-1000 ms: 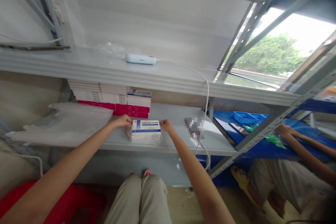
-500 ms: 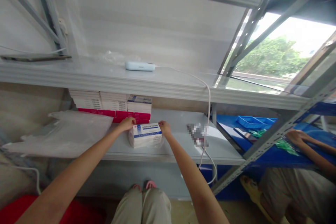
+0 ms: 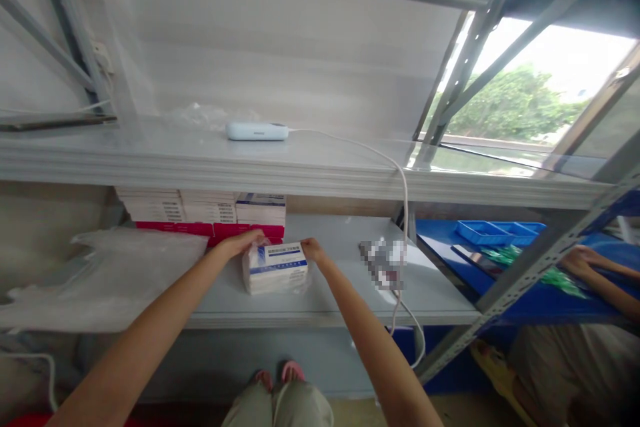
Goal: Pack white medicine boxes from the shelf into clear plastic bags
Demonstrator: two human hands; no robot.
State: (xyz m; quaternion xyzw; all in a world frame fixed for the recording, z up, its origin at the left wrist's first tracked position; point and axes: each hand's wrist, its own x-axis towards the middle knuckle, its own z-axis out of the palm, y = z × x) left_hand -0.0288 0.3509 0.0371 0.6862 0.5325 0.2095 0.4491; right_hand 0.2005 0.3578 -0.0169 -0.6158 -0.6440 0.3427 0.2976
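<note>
On the lower grey shelf, a small stack of white-and-blue medicine boxes [image 3: 278,270] sits inside a clear plastic bag [image 3: 246,268]. My left hand [image 3: 249,239] is closed at the upper left corner, its fingers pinching the bag's film. At the upper right corner, my right hand [image 3: 311,249] is also closed, with its fingertips on the bag against the boxes. Behind my left hand stand stacks of similar white boxes [image 3: 207,205] on red cartons [image 3: 173,227]. Flat clear plastic bags [image 3: 145,273] lie to the left of it.
The upper shelf [image 3: 325,170] carries a pale blue device [image 3: 257,131] with a white cable [image 3: 405,213] hanging down. A blurred-out item [image 3: 383,260] lies at the right. Beyond the metal post [image 3: 505,290], another person's hands [image 3: 580,260] are near green packets [image 3: 555,277] and a blue tray [image 3: 500,232].
My left hand has shifted slightly right, over the corner of the bagged boxes, and the film there is bunched up. My right hand stays at its corner. The view has shifted a little.
</note>
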